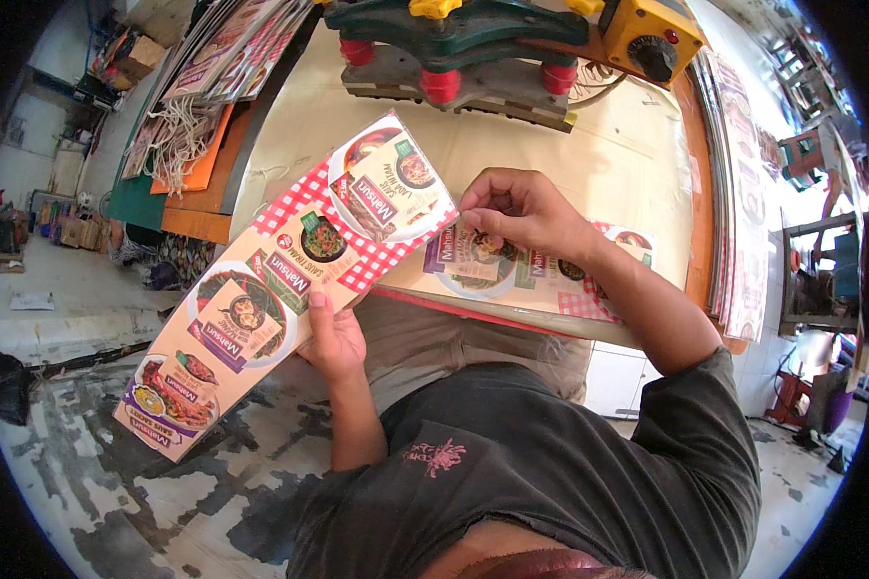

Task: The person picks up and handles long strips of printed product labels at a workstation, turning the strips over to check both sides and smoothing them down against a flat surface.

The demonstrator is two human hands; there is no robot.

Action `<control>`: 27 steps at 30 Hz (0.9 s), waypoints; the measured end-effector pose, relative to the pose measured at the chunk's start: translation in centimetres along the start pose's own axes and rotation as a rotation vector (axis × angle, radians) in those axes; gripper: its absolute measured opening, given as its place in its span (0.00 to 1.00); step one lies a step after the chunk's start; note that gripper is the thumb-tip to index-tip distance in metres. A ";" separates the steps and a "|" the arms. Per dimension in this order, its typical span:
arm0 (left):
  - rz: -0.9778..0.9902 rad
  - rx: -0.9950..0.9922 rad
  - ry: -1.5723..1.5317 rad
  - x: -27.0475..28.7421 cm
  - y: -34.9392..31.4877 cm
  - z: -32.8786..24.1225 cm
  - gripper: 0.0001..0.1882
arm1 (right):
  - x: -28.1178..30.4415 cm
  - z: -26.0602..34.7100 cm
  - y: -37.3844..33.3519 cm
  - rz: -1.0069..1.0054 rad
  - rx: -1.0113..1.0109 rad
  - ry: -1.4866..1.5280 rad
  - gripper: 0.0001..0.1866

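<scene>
My left hand [336,340] is closed on the near long edge of a long printed panel [290,275], its thumb on top. The panel shows food bowls and a red-and-white checked pattern, and has a glossy, clear-looking surface. It is tilted, reaching from over the floor at lower left up across the table edge. My right hand [526,207] pinches at the panel's right-hand corner, thumb and forefinger together; other fingers are curled. Beneath my right hand and forearm lies a similar printed panel [478,265] on the table, partly hidden by them.
A green press-like machine [454,43] with red posts stands across the table [637,154], beside a yellow control box [652,43] with a black knob. Printed panels [217,68] with white strings [179,145] are stacked at far left. More panels [743,203] line the right edge.
</scene>
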State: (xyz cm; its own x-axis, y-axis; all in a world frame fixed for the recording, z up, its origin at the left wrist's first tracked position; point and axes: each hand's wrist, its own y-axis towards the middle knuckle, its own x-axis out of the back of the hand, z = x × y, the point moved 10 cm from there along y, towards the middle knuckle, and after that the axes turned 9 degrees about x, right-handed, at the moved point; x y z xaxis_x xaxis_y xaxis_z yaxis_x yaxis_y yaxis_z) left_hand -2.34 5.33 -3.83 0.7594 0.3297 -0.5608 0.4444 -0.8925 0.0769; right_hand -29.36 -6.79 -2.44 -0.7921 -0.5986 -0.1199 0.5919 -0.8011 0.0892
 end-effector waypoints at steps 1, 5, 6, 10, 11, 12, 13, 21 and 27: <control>0.012 -0.006 0.004 0.0 -0.1 0.0 0.33 | 0.0 0.0 -0.1 -0.004 -0.008 -0.009 0.08; 0.059 -0.048 0.018 -0.9 -0.2 -0.4 0.32 | 0.1 -0.3 -0.2 -0.002 0.011 -0.020 0.07; 0.070 -0.063 0.022 -1.3 -0.2 -0.6 0.32 | 0.1 -0.3 -0.2 -0.007 0.004 -0.019 0.07; 0.043 -0.058 0.050 0.0 -0.2 -0.3 0.30 | 0.2 -0.4 -0.3 -0.013 -0.007 -0.066 0.07; 0.041 -0.056 0.052 0.2 -0.3 -0.3 0.30 | 0.2 -0.4 -0.3 -0.012 0.000 -0.062 0.07; 0.039 -0.055 0.054 0.3 -0.4 -0.3 0.30 | 0.1 -0.5 -0.2 -0.011 0.007 -0.058 0.07; 0.041 -0.055 0.061 0.3 -0.4 -0.3 0.30 | 0.1 -0.5 -0.2 -0.011 0.014 -0.056 0.07; 0.063 -0.062 0.109 -1.6 -0.6 -1.2 0.33 | 0.0 -0.5 -0.2 -0.021 0.013 -0.048 0.08; 0.066 -0.087 0.113 -1.4 -0.4 -1.2 0.33 | 0.2 -0.6 -0.2 -0.017 0.038 -0.076 0.09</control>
State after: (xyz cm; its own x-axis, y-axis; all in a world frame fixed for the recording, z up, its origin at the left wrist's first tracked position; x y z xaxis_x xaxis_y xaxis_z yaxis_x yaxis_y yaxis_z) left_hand -2.98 5.63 -2.07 0.8349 0.3078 -0.4563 0.4273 -0.8850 0.1850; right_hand -29.49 -6.74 -3.07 -0.8120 -0.5817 -0.0466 0.5730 -0.8099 0.1255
